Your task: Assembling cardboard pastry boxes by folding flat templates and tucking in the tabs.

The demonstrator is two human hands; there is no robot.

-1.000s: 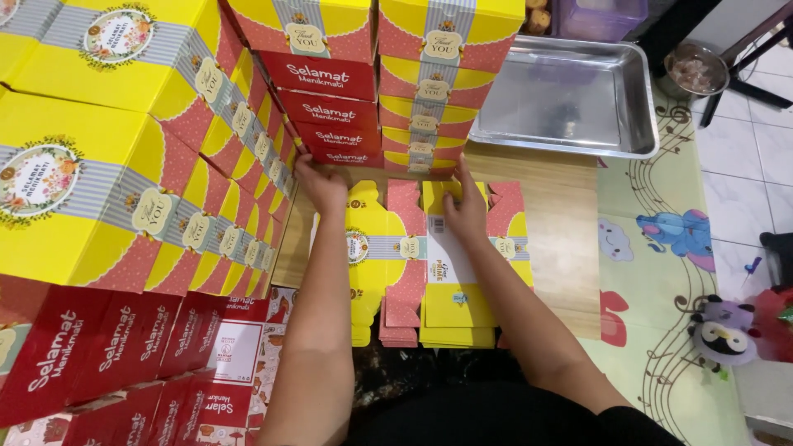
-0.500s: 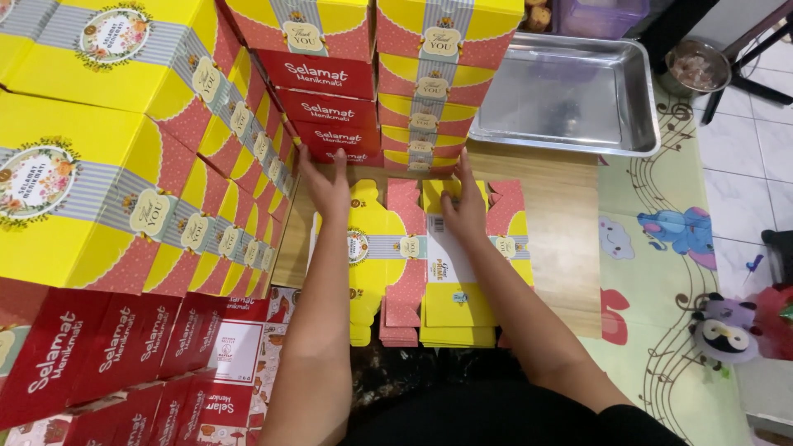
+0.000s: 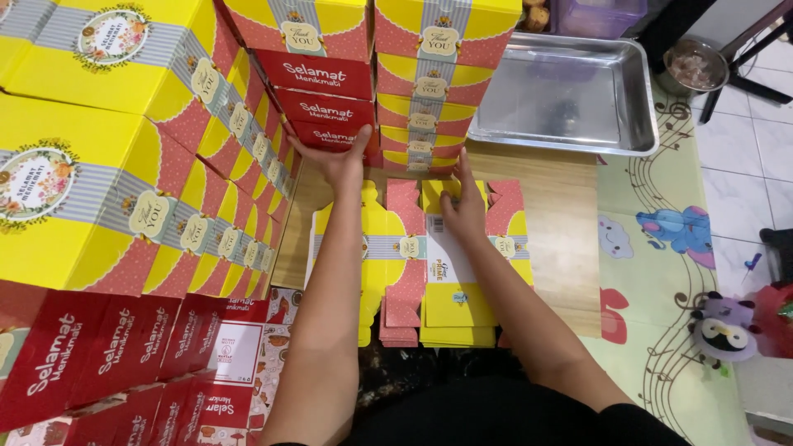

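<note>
Both hands lie open: right hand (image 3: 462, 216) flat on the stack of unfolded box blanks (image 3: 429, 264), whose long axis runs left to right across the person, left hand (image 3: 334, 161) past it at the red boxes (image 3: 326, 103).

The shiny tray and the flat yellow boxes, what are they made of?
The tray looks like metal, probably steel: silvery, with dull reflections. The flat yellow boxes under the right hand look like thin printed cardboard, slightly glossy, with cut flaps and fold lines.

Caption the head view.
Left hand and right hand press a stack of flat yellow-and-red cardboard box blanks beside assembled boxes.
</note>
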